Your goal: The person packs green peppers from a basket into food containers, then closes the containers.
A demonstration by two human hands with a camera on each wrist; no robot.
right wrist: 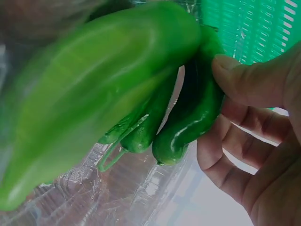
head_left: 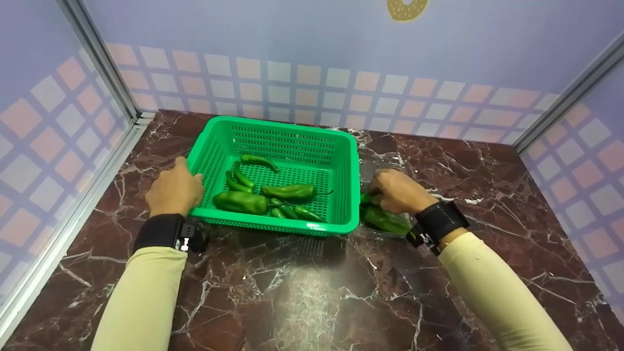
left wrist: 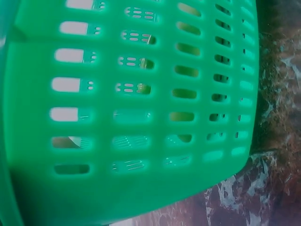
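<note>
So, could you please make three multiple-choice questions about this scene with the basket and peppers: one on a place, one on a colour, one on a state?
1. Where does the left hand rest?
A. on the green perforated plastic basket's left rim
B. on the wall
C. inside the basket

2. What colour is the marble countertop?
A. white
B. dark reddish-brown with white veins
C. blue

3. What is the right hand doing?
A. lying flat
B. gripping the basket
C. gripping a glossy green pepper

Answers: 1 A, the head view shows it at the rim. 2 B, visible all around. 3 C, the right wrist view shows thumb and fingers curled round it.
</note>
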